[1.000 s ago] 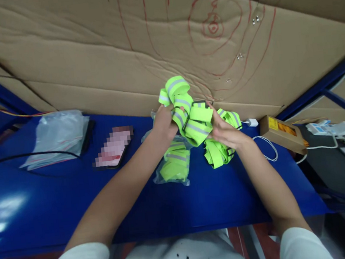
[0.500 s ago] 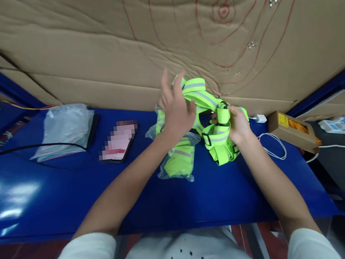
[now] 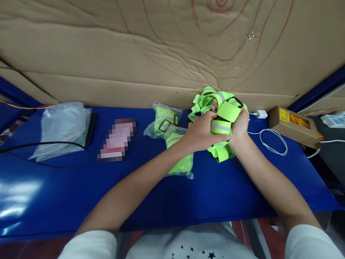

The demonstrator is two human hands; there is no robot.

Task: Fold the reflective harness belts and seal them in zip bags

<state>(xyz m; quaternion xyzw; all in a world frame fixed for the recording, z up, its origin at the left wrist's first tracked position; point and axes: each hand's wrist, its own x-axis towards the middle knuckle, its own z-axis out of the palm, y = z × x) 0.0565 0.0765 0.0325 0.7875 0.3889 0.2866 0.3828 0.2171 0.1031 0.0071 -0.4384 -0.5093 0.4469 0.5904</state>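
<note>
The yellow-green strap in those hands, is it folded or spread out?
Folded: the strap is bunched in loops between the left hand and the right hand, with bands overlapping instead of lying flat.

The left forearm slants forward across to the right, and the right forearm leans forward to the left. The left hand grips between thumb and fingers, its back upward. Just beside it, the right hand, partly hidden, also grips.
</note>
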